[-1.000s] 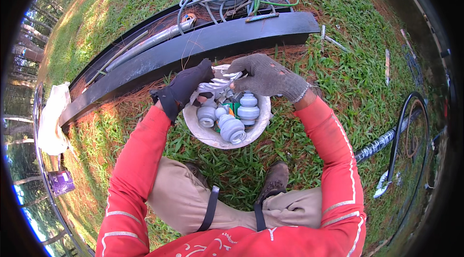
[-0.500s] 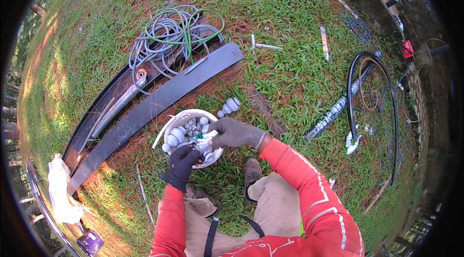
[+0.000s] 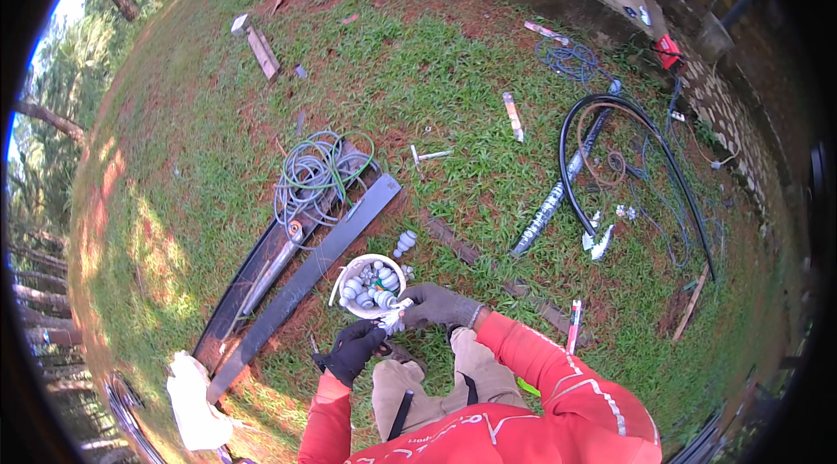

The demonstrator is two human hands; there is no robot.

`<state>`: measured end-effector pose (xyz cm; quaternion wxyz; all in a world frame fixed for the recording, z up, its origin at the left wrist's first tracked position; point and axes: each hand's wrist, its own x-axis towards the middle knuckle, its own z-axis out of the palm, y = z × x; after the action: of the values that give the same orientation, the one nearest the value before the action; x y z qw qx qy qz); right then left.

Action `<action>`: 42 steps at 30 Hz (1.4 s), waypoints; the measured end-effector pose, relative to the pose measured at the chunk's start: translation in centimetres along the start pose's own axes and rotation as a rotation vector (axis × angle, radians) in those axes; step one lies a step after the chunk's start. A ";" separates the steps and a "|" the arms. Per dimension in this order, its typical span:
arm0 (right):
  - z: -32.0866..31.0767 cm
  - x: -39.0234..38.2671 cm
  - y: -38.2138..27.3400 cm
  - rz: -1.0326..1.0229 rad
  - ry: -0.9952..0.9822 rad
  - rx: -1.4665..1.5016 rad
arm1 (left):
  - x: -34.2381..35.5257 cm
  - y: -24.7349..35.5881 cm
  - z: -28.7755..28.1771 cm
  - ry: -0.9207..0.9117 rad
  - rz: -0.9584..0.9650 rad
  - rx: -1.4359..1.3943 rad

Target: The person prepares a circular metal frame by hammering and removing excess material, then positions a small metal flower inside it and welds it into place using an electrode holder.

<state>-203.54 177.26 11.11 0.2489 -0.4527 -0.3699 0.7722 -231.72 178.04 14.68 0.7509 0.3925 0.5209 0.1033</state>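
Both my gloved hands meet over the near rim of a white bucket (image 3: 343, 272), with a small white, crumpled-looking item (image 3: 394, 316) between them. My right hand (image 3: 433, 305), in a grey glove, pinches its upper end. The dark-gloved left hand (image 3: 353, 349) closes on its lower end, fingertips partly hidden. What kind of thing it is cannot be made out. Inside the bucket lie several grey, rounded, ribbed pieces (image 3: 353, 290), with a bit of green among them. Another grey ribbed piece (image 3: 404, 243) rests on the grass just beyond the bucket.
Left of the bucket lie a long dark metal channel (image 3: 305, 290), a metal pipe (image 3: 272, 270) and coiled grey-green hose (image 3: 318, 176). A white sack (image 3: 196, 403) sits lower left. To the right are a black hose loop (image 3: 567, 150), a wrapped tube (image 3: 549, 211) and a wooden plank (image 3: 458, 242).
My view has tilted up, bringing more of the yard and a wall into sight. Both hands have drawn the white item from over the bucket to its near rim.
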 end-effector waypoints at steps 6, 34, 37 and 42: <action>0.2 -8.0 -7.4 -0.184 0.426 -0.059 | -3.6 6.2 2.5 0.010 0.071 -0.121; 29.3 -40.5 45.3 0.389 1.739 1.093 | -1.6 6.8 29.8 -0.532 0.047 -0.218; 25.3 -45.8 47.5 0.333 1.738 1.114 | 0.3 6.1 37.5 -0.542 0.000 -0.238; 19.6 -59.7 51.5 0.278 1.790 1.235 | 0.4 4.8 52.7 -0.620 -0.070 -0.273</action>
<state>-195.53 96.47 7.04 0.5220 -0.6847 0.4498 0.2375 -184.84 156.13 25.59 0.9224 0.2829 0.2621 0.0221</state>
